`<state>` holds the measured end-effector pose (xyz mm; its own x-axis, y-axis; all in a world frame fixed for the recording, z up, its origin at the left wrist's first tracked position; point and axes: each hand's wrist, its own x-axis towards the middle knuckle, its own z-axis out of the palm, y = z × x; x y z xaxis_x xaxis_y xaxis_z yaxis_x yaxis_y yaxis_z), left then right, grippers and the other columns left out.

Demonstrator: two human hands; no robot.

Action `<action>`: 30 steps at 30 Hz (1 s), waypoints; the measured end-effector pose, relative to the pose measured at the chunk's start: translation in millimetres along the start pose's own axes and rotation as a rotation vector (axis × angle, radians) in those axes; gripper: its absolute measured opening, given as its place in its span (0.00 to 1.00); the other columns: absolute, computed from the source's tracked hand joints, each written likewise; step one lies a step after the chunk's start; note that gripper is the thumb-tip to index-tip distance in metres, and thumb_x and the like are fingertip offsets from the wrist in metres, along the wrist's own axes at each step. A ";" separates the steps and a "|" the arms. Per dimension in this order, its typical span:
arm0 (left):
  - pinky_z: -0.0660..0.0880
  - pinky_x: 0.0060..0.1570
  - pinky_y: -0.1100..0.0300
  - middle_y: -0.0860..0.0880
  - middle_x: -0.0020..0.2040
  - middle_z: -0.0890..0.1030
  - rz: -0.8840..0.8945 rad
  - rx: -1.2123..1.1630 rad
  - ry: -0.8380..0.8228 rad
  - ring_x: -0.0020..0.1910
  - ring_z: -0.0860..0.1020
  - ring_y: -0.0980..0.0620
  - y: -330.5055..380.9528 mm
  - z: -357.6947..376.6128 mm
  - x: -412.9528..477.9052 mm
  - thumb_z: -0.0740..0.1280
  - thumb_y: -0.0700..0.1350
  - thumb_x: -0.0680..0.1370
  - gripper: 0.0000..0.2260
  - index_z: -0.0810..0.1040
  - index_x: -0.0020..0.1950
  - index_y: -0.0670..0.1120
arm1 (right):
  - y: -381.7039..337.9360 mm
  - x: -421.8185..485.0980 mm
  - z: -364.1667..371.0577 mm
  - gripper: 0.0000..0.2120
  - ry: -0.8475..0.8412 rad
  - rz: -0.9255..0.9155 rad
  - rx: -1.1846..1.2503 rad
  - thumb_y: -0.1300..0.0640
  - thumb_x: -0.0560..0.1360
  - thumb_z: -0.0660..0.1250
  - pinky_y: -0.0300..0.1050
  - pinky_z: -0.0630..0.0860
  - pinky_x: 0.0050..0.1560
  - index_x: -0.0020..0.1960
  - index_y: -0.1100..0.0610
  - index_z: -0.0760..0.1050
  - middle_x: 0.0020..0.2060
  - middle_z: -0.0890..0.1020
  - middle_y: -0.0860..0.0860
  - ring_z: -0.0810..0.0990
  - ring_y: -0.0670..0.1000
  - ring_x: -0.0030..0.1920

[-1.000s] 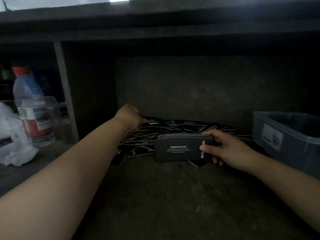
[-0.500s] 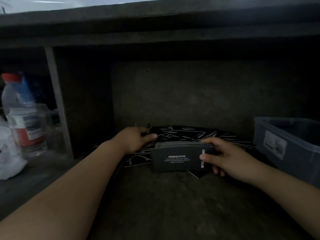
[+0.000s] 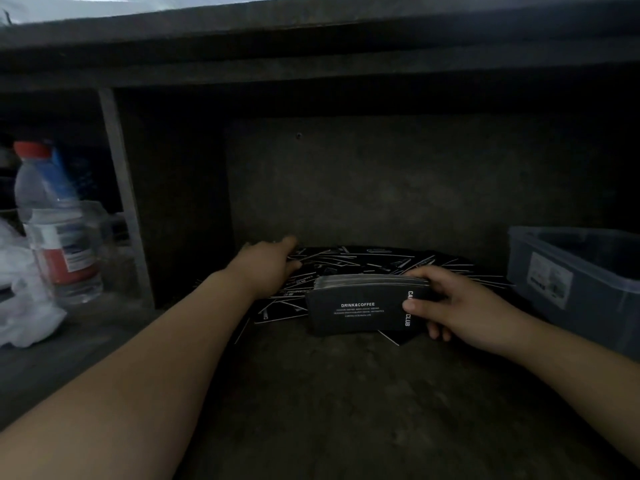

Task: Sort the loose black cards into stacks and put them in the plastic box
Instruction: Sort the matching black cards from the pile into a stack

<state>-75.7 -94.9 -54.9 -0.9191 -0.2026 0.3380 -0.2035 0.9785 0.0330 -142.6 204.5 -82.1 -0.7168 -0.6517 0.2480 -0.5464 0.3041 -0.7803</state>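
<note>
Right hand [image 3: 460,306] hasn't budged: thumb in front, fingers curled behind, gripping the gathered stack of cards [image 3: 360,308] on edge on the shelf. The left hand [image 3: 266,268] has gone deeper, fingers stretched out and touching the loose black cards [image 3: 367,259] at the pile's back-left. It looks like another pickup, so sorting is far from done. The plastic box [image 3: 571,271] waits well to the right; whether it holds any cards I can't see.
</note>
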 end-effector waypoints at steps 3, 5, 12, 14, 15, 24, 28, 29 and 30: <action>0.66 0.65 0.48 0.40 0.56 0.81 0.011 0.148 0.080 0.56 0.78 0.40 9.9 1.0 1.2 0.53 0.48 0.85 0.12 0.68 0.65 0.46 | -1.2 -0.7 -0.9 0.14 0.003 -0.008 0.000 0.55 0.76 0.70 0.43 0.75 0.33 0.59 0.42 0.74 0.47 0.83 0.51 0.80 0.49 0.32; 0.67 0.62 0.49 0.41 0.55 0.81 -0.013 0.219 0.182 0.56 0.77 0.41 12.3 -1.0 2.3 0.52 0.47 0.85 0.12 0.71 0.63 0.46 | -1.9 -1.5 -1.1 0.14 0.003 -0.013 0.008 0.55 0.76 0.70 0.44 0.75 0.32 0.59 0.43 0.74 0.46 0.83 0.52 0.80 0.49 0.32; 0.66 0.48 0.56 0.48 0.49 0.78 0.047 -0.274 0.755 0.51 0.74 0.47 8.4 -36.5 -15.0 0.62 0.46 0.82 0.08 0.80 0.53 0.47 | -2.4 -1.6 -1.7 0.15 0.000 0.001 -0.009 0.54 0.76 0.70 0.42 0.75 0.32 0.60 0.43 0.74 0.45 0.84 0.51 0.80 0.48 0.32; 0.72 0.41 0.68 0.53 0.44 0.79 0.005 -0.689 0.754 0.43 0.77 0.57 11.4 -42.4 -21.1 0.62 0.44 0.83 0.06 0.78 0.50 0.47 | -4.0 -2.7 -0.6 0.15 0.021 0.007 -0.004 0.55 0.76 0.71 0.42 0.76 0.32 0.60 0.44 0.74 0.47 0.84 0.51 0.79 0.48 0.31; 0.72 0.39 0.72 0.54 0.42 0.80 -0.038 -0.873 0.731 0.41 0.78 0.62 11.7 -42.2 -21.2 0.62 0.44 0.83 0.06 0.78 0.48 0.48 | -4.9 -3.2 0.0 0.15 0.048 0.004 0.003 0.55 0.76 0.71 0.42 0.76 0.32 0.60 0.45 0.74 0.48 0.83 0.50 0.79 0.48 0.31; 0.65 0.26 0.66 0.50 0.34 0.74 -0.506 -1.618 0.335 0.28 0.71 0.57 -0.8 -20.7 -11.3 0.62 0.43 0.82 0.06 0.75 0.46 0.48 | -8.3 -3.5 -11.3 0.10 0.330 0.049 0.269 0.60 0.77 0.70 0.42 0.75 0.26 0.58 0.56 0.75 0.42 0.82 0.54 0.75 0.49 0.28; 0.77 0.31 0.66 0.47 0.32 0.83 -0.508 -1.851 0.305 0.30 0.82 0.55 1.1 -22.8 -12.5 0.61 0.37 0.82 0.04 0.75 0.50 0.42 | 1.0 -0.2 -11.9 0.08 0.337 0.106 0.273 0.59 0.77 0.70 0.43 0.74 0.26 0.54 0.54 0.75 0.42 0.81 0.56 0.75 0.48 0.27; 0.79 0.34 0.65 0.46 0.33 0.84 -0.479 -1.907 0.290 0.34 0.85 0.53 1.4 -22.9 -13.0 0.61 0.37 0.82 0.03 0.75 0.51 0.41 | 2.0 0.2 -11.6 0.08 0.321 0.120 0.272 0.59 0.76 0.71 0.43 0.74 0.26 0.54 0.54 0.75 0.42 0.81 0.57 0.75 0.48 0.27; 0.80 0.37 0.65 0.44 0.36 0.85 -0.447 -1.952 0.268 0.38 0.86 0.50 2.3 -23.5 -14.0 0.62 0.37 0.82 0.03 0.75 0.52 0.39 | 2.1 0.4 -11.2 0.09 0.302 0.129 0.277 0.59 0.76 0.71 0.44 0.74 0.27 0.55 0.55 0.75 0.43 0.81 0.57 0.76 0.49 0.27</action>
<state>-55.3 -88.9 -37.4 -0.8164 -0.5654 0.1174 0.3775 -0.3686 0.8495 -148.9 212.7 -77.2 -0.8887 -0.3752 0.2634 -0.3368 0.1446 -0.9304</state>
